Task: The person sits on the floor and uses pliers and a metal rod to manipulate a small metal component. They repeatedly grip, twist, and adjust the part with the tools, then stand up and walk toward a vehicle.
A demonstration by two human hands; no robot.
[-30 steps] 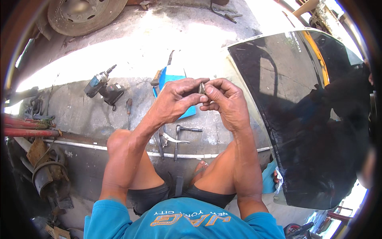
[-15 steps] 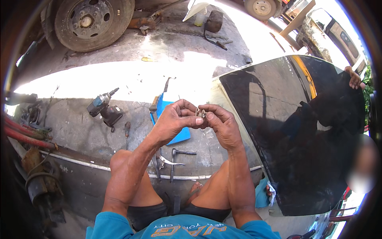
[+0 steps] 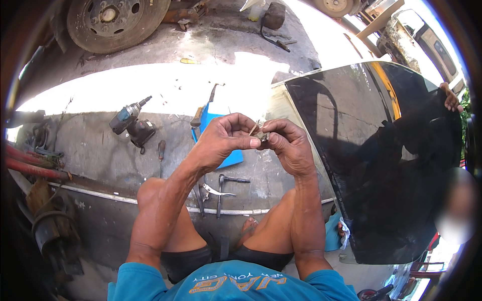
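Observation:
My left hand point(image 3: 222, 139) and my right hand point(image 3: 285, 145) meet in front of me, raised above my knees. Together their fingertips pinch a small metal part point(image 3: 259, 134); it is too small to tell what it is. Below the hands, on the concrete ground, lie a blue flat piece point(image 3: 227, 155), a hammer point(image 3: 202, 111), pliers point(image 3: 213, 190) and a dark wrench point(image 3: 222, 191). I sit with both knees bent, in a blue shirt.
A large dark tinted glass pane point(image 3: 381, 160) stands at my right, with another person's hand point(image 3: 450, 98) on its far edge. A cordless drill point(image 3: 131, 123) and a screwdriver point(image 3: 161, 150) lie at the left. A truck wheel point(image 3: 113, 20) is behind; red hoses point(image 3: 30, 168) at far left.
The view has tilted up and forward, so the wheel and vehicles behind show more. Both hands stay together on the small part, fingers shifting slightly.

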